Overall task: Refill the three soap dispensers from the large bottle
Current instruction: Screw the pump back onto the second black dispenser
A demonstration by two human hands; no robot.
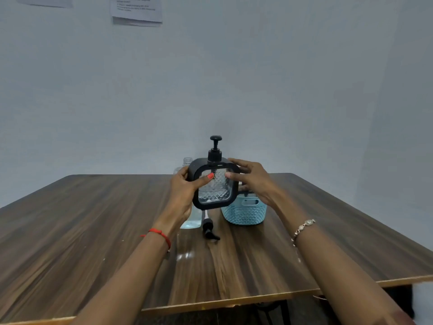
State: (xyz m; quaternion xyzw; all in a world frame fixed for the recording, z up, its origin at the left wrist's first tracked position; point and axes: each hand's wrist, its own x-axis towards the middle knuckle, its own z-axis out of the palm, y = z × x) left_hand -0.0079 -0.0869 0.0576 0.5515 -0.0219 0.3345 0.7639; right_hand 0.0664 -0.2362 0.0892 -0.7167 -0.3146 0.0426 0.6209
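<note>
Desk: a brown wood-grain desk; its near edge runs under my forearms.
Wrists: a red thread band on my left, a silver chain bracelet on my right.
Loose pump: a black plastic pump head with its tube lies flat mid-desk.
Blue bottle: a clear bottle of pale blue liquid stands just left of that pump, largely hidden behind my left hand.
Basket: a light-blue woven plastic basket stands right of the pump, toward the far edge.
Dispenser: a black-framed square clear soap dispenser, pump fitted, is held upright above the desk, in front of the basket.
Left hand: wrapped round its left side, thumb across the front panel.
Right hand: fingers curled over its upper right corner, thumb on the panel.
Far edge: a clear open-necked plastic bottle peeks out behind the dispenser.
</note>
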